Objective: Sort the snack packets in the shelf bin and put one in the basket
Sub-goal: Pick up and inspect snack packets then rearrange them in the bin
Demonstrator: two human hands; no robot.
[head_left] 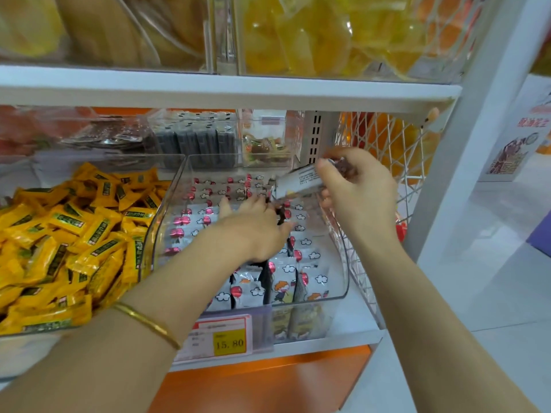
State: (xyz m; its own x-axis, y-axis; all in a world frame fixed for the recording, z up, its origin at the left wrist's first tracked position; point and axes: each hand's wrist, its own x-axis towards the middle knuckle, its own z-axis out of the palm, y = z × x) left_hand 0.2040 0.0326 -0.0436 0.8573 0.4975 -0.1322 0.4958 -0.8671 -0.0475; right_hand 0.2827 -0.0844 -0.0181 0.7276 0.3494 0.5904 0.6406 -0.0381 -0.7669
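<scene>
Shelf bin [337, 263]: sitting at the shelf's right end, holding rows of snack packets [247, 289].
Left hand [253, 225]: reaching in, fingers lying flat on the packets, gripping nothing.
Right hand [357, 186]: pinching one packet [298, 181] above the bin's back right corner.
Progress: sorting seemingly underway; basket step still waiting.

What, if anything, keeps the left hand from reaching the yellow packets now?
Probably nothing, so yes. The left hand lies on the white packets in the clear bin. The yellow packets lie uncovered just beside it, and only the bin's side wall stands between them.
</scene>
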